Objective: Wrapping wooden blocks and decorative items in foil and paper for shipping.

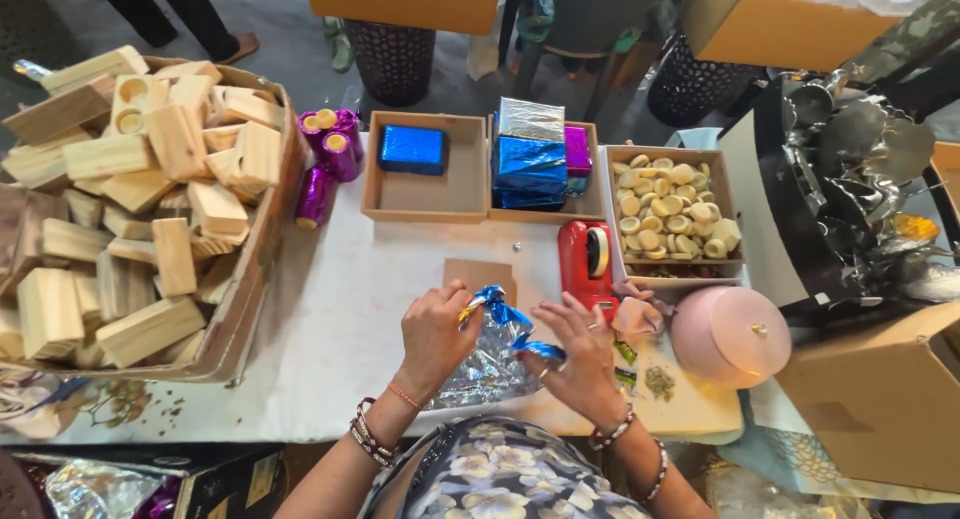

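While the left hand (436, 331) curls around the upper left side of a foil-wrapped bundle (487, 371), its thumb and fingers pinch one end of a blue ribbon (497, 307) at the top of the wrapping. The right hand (578, 357) sits just beside it on the other side, fingers bent and closed on the other stretch of blue ribbon near the bundle's right shoulder. The bundle is silver, crinkled, and rests on the white surface (340, 309) at the near edge, close to the person's body. Its long axis seems to run from the near edge away toward the boxes, with the gathered top pointing away and slightly left; the foil hides the exact shape inside. The ribbon runs roughly crosswise over that top, from upper left down to the right.

Just beyond the hands lies a small brown card (480, 275), and a red tape dispenser (587, 263) stands to its right. Farther back sit three shallow boxes: one with a blue foil block (412, 149), one with a stack of blue foil packages (530, 164), one filled with pale round pieces (672, 211). A pink lidded pot (730, 335) stands to the right of the right hand. Purple foil rolls (328, 159) lie beside a large box of wooden blocks (140, 199) on the left.
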